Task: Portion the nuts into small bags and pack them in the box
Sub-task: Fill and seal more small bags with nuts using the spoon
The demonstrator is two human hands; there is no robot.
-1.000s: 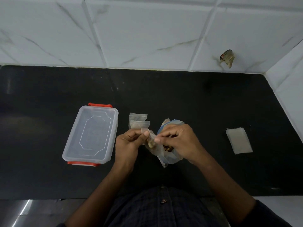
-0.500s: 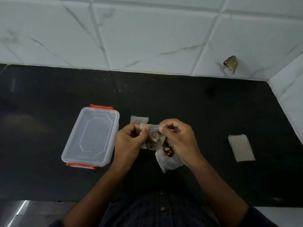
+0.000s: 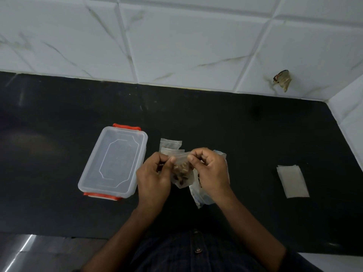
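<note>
My left grip (image 3: 155,173) and right grip (image 3: 211,169) pinch the top of a small bag (image 3: 181,173) holding nuts. Under my right grip lies the bigger nut bag (image 3: 198,195); the lidded box (image 3: 114,161) sits just left, spare bags (image 3: 170,145) just beyond, a flat stack (image 3: 292,180) well right on the surface (image 3: 255,144).

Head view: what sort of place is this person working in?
Most likely a home kitchen counter: a black stone worktop runs into a corner of white marble-look wall tiles, and a lidded plastic food box with orange clips sits beside the hands.
</note>
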